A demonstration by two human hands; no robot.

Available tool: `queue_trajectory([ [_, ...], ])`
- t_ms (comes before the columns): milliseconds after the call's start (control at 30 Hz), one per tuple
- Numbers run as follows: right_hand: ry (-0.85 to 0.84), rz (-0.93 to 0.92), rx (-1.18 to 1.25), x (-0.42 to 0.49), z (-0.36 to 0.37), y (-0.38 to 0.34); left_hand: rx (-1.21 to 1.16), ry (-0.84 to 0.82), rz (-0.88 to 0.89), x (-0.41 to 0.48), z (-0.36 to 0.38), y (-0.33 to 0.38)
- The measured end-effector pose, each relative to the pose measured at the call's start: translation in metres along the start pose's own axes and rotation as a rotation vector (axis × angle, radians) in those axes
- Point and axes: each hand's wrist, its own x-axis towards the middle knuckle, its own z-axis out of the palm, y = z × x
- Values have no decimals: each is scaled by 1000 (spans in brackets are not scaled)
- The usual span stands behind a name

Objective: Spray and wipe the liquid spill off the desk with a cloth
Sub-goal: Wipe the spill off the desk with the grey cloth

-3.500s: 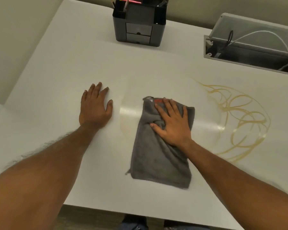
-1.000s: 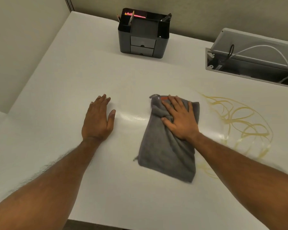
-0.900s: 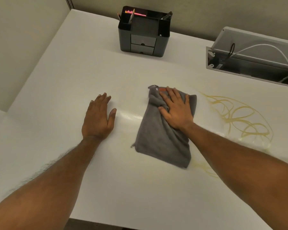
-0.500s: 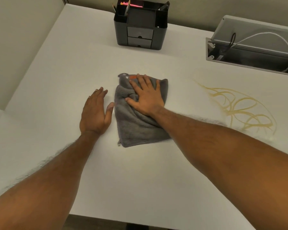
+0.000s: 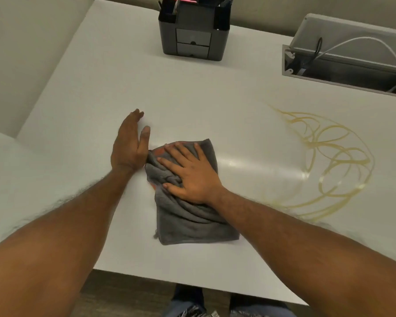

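Observation:
A grey cloth (image 5: 188, 221) lies bunched on the white desk (image 5: 192, 106), a little left of centre. My right hand (image 5: 190, 173) presses flat on its upper half, fingers spread and pointing up-left. My left hand (image 5: 129, 146) rests on the desk just left of the cloth, tilted onto its edge, thumb side touching the cloth's left fold. Yellowish looping streaks of the liquid spill (image 5: 336, 161) cover the desk to the right of the cloth. A wet sheen (image 5: 249, 163) runs between cloth and spill. No spray bottle is in view.
A black desk organiser (image 5: 193, 30) with pens stands at the back centre. An open grey cable tray (image 5: 343, 58) with a white cable is set in the desk at the back right. The desk's front edge (image 5: 192, 284) is close to my body; my legs show below it.
My right hand swept the cloth left to beside my left hand, then pulled it back toward me. My left hand has tilted up onto its edge against the cloth.

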Motion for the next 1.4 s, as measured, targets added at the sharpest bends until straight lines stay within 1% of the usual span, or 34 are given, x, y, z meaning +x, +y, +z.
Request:
queue_trajectory([
  [67,-15,35,5,-9,-3,14,-4,-1,-6,0,0,1],
  [167,-47,153,-14,9,-9,21,19,-29,30,-1,1,4],
  [233,-52,242,-12,27,-11,13,63,-48,57,-2,2,3],
  [300,-50,274,-17,38,-7,-1,64,-46,47,1,2,3],
  [367,-39,227,-14,37,0,-20,52,-43,29,1,2,1],
  [433,-18,142,-11,25,7,-36,35,-34,19,0,2,-2],
  [567,36,47,-12,-19,15,-36,39,-22,21,1,2,-4],
  [633,49,56,-4,-43,14,-26,60,-22,34,2,1,-3],
  [767,75,145,25,-82,7,2,123,-47,62,0,2,2],
  [1033,48,445,4,-138,-25,91,287,-113,111,2,5,6],
  [1200,71,583,-21,-126,-40,137,323,-108,130,3,4,9],
  [1400,113,658,11,-82,-45,164,382,-97,176,7,5,12],
])
